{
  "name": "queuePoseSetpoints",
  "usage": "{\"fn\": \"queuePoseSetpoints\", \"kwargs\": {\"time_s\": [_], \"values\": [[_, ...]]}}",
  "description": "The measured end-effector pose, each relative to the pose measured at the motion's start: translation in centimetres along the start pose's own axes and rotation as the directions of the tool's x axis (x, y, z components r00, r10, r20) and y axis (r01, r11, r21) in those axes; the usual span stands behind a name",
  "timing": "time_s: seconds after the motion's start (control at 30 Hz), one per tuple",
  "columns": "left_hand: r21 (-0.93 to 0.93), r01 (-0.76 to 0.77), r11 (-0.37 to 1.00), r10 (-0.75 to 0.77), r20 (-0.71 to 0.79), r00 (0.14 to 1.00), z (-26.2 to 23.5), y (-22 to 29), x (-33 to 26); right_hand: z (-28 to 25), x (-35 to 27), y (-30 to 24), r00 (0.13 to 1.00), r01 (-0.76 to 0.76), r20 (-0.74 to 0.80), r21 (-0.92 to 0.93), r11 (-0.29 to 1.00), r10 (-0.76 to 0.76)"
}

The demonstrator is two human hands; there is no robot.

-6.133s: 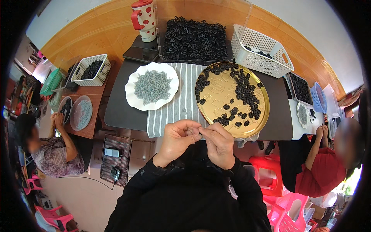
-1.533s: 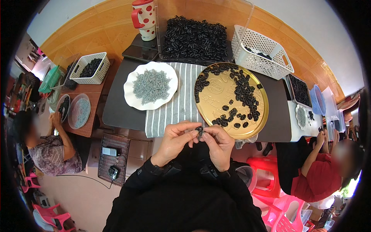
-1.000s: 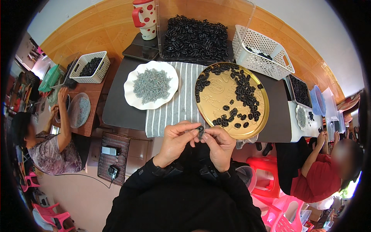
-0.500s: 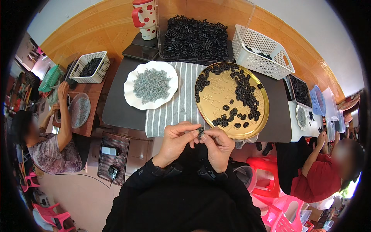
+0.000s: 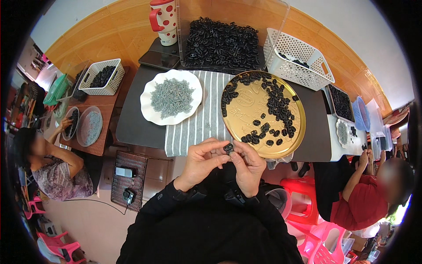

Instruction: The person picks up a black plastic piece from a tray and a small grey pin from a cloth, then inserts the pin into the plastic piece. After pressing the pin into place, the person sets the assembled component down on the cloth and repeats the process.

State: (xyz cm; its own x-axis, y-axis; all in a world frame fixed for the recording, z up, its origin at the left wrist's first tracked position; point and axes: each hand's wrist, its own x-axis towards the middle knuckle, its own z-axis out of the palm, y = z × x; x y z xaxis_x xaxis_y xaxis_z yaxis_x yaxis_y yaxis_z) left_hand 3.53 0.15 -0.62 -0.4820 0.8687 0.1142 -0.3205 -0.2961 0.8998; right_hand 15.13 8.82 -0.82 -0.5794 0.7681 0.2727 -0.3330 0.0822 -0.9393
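Just off the table's front edge, my left hand [image 5: 203, 161] and my right hand [image 5: 249, 168] meet with their fingertips pinched on a small black oval piece with two holes [image 5: 228, 148]. Fingers hide part of it, and I cannot make out whether a second small part is with it. Close beyond my right hand lies a round gold tray [image 5: 239, 121] with many similar black pieces [image 5: 281, 101] scattered on it. To the left, a white wavy-rimmed plate [image 5: 147, 110] holds a heap of small grey screw-like parts [image 5: 172, 97].
Behind stands a clear bin of black pieces [image 5: 222, 44], beside a white perforated basket [image 5: 296, 66]. A dotted tumbler [image 5: 165, 22] and a dark phone-like slab [image 5: 159, 60] are at the back left. Under the plate lies a striped cloth [image 5: 211, 101]. Co-workers sit left and right.
My left thumb has drawn back slightly, so more of the black piece shows between my fingers. The co-worker at left has lowered a hand to a bowl.
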Motion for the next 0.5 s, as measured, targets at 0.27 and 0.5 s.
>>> {"fn": "queuePoseSetpoints", "kwargs": {"time_s": [0.27, 0.5], "values": [[0.015, -0.023, 1.0, 0.023, -0.02, 1.0, -0.23, -0.85, -0.27, 0.06, 0.14, -0.33, 0.999, 0.049, 0.031, -0.15, 0.987, -0.045], [0.044, -0.029, 0.999, 0.028, 0.013, 1.0, -0.24, -0.03, -0.46, 0.12, -0.2, -0.13, 1.0, -0.003, 0.022, 0.005, 1.0, 0.003]]}}
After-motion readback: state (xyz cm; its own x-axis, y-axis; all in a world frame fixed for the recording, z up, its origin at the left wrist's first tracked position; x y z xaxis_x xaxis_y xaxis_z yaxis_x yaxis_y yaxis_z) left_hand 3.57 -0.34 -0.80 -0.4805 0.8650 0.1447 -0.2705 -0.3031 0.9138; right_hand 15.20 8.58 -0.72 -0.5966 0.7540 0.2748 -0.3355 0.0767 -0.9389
